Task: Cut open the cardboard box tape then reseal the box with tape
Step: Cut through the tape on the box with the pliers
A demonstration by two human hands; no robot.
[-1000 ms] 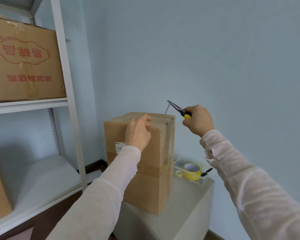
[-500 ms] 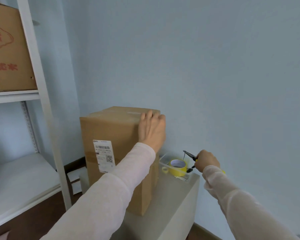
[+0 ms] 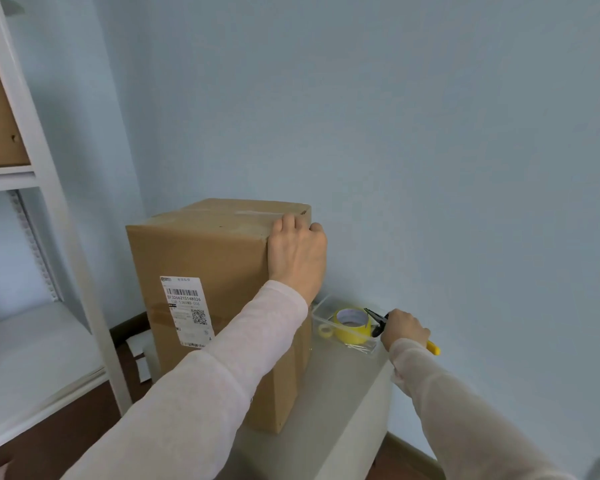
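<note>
Left hand point(image 3: 297, 258) curls over top corner of box point(image 3: 201, 258). Right hand point(image 3: 404, 329) grips scissors point(image 3: 378, 320), blades parted, beside yellow tape roll point(image 3: 352, 323).

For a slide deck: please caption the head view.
Left hand grips the cardboard box top corner while the right hand holds scissors beside the yellow tape roll.

Soft, even daylight lit the scene, moderately bright and without hard shadows. The cardboard box point(image 3: 201, 258) took the light on its front face, while its right side sat in shade. A faint sheen lay on the clear tape point(image 3: 257, 213) along its top. The wall point(image 3: 430, 133) looked greyer lower down. Wide-angle distortion tilted and bowed the shelf upright point(image 3: 54, 220) at the left edge. The right sleeve point(image 3: 482, 427) was blurred toward the lower right corner.
</note>
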